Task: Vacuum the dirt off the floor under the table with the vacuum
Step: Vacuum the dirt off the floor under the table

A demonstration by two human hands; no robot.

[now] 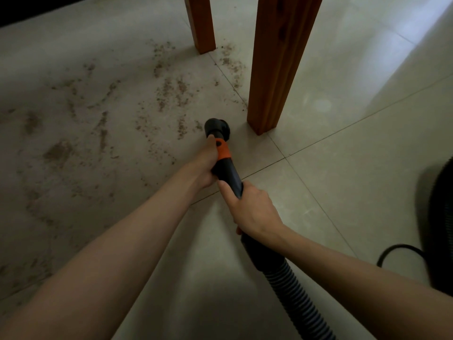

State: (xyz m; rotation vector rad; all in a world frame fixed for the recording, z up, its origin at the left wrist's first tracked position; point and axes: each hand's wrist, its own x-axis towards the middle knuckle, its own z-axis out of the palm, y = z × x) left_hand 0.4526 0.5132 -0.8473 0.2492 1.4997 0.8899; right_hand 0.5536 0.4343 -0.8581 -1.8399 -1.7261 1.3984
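The vacuum wand point(226, 168) is a black tube with an orange collar, and its round black nozzle point(217, 127) rests on the floor just left of the near table leg point(277, 69). My left hand point(207, 165) grips the wand beside the orange collar. My right hand point(250, 207) grips it lower down, where the ribbed hose point(289, 285) starts. Brown dirt point(169, 92) lies scattered over the tiles to the left of and beyond the nozzle, with more dirt between the two table legs.
A second wooden table leg point(201, 23) stands further back. The dark vacuum body point(441, 229) and a black cable point(402, 251) sit at the right edge. Pale floor tiles point(343, 168) on the right look free of dirt.
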